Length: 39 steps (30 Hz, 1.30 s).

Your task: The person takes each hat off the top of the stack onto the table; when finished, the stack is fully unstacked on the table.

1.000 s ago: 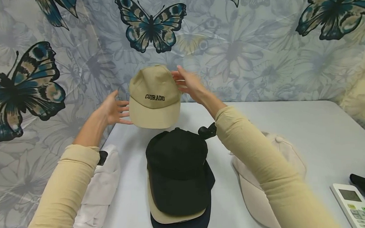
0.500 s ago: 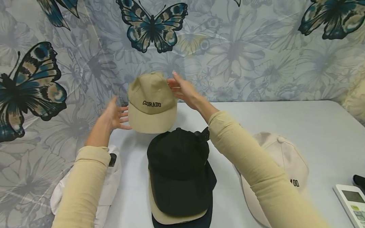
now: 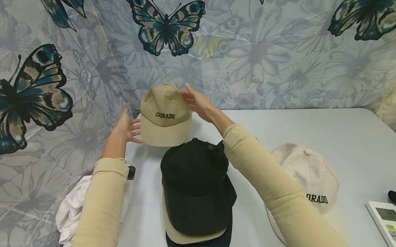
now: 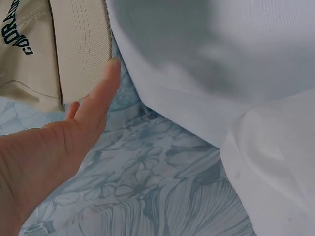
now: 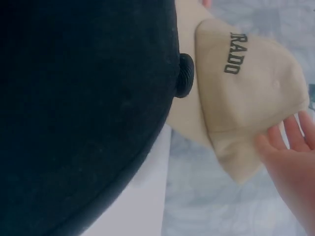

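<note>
The tan cap (image 3: pixel 165 102) I hold looks like matt cloth, its brim (image 4: pixel 83 49) stitched; the black cap (image 3: pixel 195 186) is matt cloth too. My sleeves (image 3: pixel 100 212) are wrinkled cloth, the remote (image 3: pixel 389 222) smooth plastic, the backdrop (image 3: pixel 248 62) creased, faintly glossy cloth.

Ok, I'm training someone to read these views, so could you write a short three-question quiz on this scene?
1. What colour is the top cap of the stack? (a) white (b) black (c) pink
2. True or false: the tan cap is between the left hand and the right hand.
3. Fill in: in the head view, the remote lies to the ____ of the stack.

Key: 1. b; 2. true; 3. right.
</note>
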Available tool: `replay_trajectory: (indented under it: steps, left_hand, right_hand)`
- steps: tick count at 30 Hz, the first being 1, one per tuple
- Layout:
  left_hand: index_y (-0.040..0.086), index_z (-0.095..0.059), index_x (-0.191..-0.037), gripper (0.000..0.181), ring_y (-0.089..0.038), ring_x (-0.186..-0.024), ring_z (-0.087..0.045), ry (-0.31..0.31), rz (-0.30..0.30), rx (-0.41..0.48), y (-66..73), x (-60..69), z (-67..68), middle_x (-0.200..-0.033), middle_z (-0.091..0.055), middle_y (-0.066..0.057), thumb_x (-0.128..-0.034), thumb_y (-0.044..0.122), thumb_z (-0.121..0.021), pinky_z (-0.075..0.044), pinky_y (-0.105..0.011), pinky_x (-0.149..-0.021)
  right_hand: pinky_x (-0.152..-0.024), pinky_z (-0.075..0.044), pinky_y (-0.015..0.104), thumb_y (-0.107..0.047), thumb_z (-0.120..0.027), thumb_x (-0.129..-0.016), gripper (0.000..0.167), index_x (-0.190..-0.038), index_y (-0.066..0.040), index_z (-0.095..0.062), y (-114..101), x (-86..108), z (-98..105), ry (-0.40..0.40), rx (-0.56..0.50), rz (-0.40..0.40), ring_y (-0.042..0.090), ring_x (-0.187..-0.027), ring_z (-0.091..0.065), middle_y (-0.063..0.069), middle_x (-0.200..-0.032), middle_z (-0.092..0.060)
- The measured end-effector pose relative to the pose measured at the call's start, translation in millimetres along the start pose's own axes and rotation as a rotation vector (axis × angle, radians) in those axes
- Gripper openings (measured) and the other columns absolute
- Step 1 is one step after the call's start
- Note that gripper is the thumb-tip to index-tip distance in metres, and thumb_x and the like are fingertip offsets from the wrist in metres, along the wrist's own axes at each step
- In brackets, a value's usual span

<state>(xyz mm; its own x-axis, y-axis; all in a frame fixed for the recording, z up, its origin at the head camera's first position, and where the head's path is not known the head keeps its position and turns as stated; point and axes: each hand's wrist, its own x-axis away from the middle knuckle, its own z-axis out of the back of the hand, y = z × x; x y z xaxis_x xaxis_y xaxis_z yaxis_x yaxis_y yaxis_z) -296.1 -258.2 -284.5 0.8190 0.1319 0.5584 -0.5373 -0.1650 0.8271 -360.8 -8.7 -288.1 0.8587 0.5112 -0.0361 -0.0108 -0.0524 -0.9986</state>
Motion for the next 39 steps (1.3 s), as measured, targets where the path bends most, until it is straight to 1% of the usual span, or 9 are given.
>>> replay_trajectory:
  steps: [3, 10, 16, 23, 27, 30, 34, 36, 39]
  left_hand:
    - [0.014, -0.011, -0.154, 0.082, -0.028, -0.14, -0.02, 0.001, -0.005, 0.006, 2.1, 0.2, 2.0, -0.157, -0.014, -0.008, -0.0926, 0.067, -0.007, -0.024, -0.058, -0.106]
    - [0.011, -0.009, -0.154, 0.081, -0.03, -0.141, -0.016, 0.015, -0.082, -0.066, 5.1, 2.1, 5.7, -0.157, -0.01, -0.009, -0.0934, 0.065, -0.003, -0.023, -0.059, -0.106]
    - [0.011, -0.007, -0.154, 0.083, -0.029, -0.141, -0.016, 0.019, -0.07, -0.035, 1.9, 1.1, 8.4, -0.158, -0.01, -0.008, -0.0924, 0.067, -0.003, -0.02, -0.06, -0.107]
    - [0.011, -0.008, -0.154, 0.083, -0.028, -0.141, -0.016, 0.044, -0.065, -0.016, -4.9, -1.7, 10.3, -0.157, -0.011, -0.009, -0.0925, 0.066, -0.003, -0.017, -0.061, -0.107]
    - [0.011, -0.01, -0.154, 0.082, -0.029, -0.14, -0.018, 0.059, -0.048, -0.016, -9.5, -4.2, 9.6, -0.157, -0.013, -0.009, -0.0932, 0.065, -0.003, -0.018, -0.061, -0.107]
    - [0.011, -0.008, -0.154, 0.081, -0.029, -0.14, -0.018, 0.048, -0.033, -0.037, -10.5, -6.4, 10.4, -0.157, -0.012, -0.009, -0.0933, 0.064, -0.002, -0.019, -0.06, -0.107]
    - [0.012, 0.004, -0.153, 0.078, -0.029, -0.143, -0.007, 0.034, -0.06, -0.01, -5.0, -9.9, 14.1, -0.158, 0.0, -0.011, -0.0943, 0.062, -0.001, -0.012, -0.06, -0.109]
    - [0.013, 0.012, -0.152, 0.075, -0.029, -0.143, 0.003, 0.065, -0.088, 0.024, -1.4, -12.6, 17.5, -0.158, 0.009, -0.012, -0.0948, 0.06, -0.001, -0.004, -0.061, -0.109]
    - [0.017, 0.019, -0.15, 0.073, -0.028, -0.142, 0.014, 0.149, -0.084, 0.106, 1.3, -16.9, 23.2, -0.156, 0.018, -0.009, -0.0939, 0.06, -0.001, 0.005, -0.059, -0.109]
  right_hand:
    - [-0.111, -0.023, 0.032, -0.05, -0.025, -0.103, 0.063, -0.144, -0.005, -0.04, -1, -1.5, -1, -0.007, -0.014, 0.016, 0.022, -0.135, -0.033, 0.009, -0.144, -0.041]
    - [-0.11, -0.025, 0.032, -0.046, -0.027, -0.104, 0.061, -0.143, -0.002, -0.04, -2, -4.3, -5, -0.002, -0.096, 0.032, 0.023, -0.133, -0.036, 0.012, -0.143, -0.042]
    - [-0.111, -0.023, 0.033, -0.05, -0.024, -0.103, 0.063, -0.146, -0.006, -0.037, -1, -4.6, -7, -0.037, -0.045, 0.002, 0.022, -0.136, -0.031, 0.009, -0.147, -0.038]
    - [-0.112, -0.019, 0.039, -0.054, -0.023, -0.101, 0.065, -0.148, -0.009, -0.034, 1, -5.2, -9, -0.079, 0.0, -0.094, 0.023, -0.139, -0.026, 0.007, -0.15, -0.034]
    - [-0.112, -0.019, 0.041, -0.054, -0.022, -0.101, 0.066, -0.149, -0.009, -0.032, 2, -4.6, -9, -0.098, 0.011, -0.137, 0.024, -0.139, -0.024, 0.007, -0.151, -0.032]
    - [-0.112, -0.02, 0.041, -0.054, -0.022, -0.101, 0.066, -0.149, -0.01, -0.03, 0, -4.1, -10, -0.113, 0.041, -0.159, 0.023, -0.139, -0.024, 0.007, -0.152, -0.03]
    - [-0.114, -0.015, 0.04, -0.053, -0.022, -0.102, 0.065, -0.154, -0.015, -0.017, -9, -8.6, -13, -0.136, 0.064, -0.176, 0.023, -0.143, -0.014, 0.003, -0.157, -0.015]
    - [-0.114, -0.012, 0.04, -0.053, -0.024, -0.102, 0.064, -0.155, -0.02, -0.009, -14, -12.1, -15, -0.129, 0.07, -0.183, 0.022, -0.144, -0.005, 0.0, -0.159, -0.005]
    - [-0.114, -0.009, 0.041, -0.051, -0.027, -0.102, 0.063, -0.154, -0.026, -0.003, -18, -15.0, -18, -0.108, 0.102, -0.194, 0.021, -0.144, 0.002, -0.003, -0.159, 0.004]
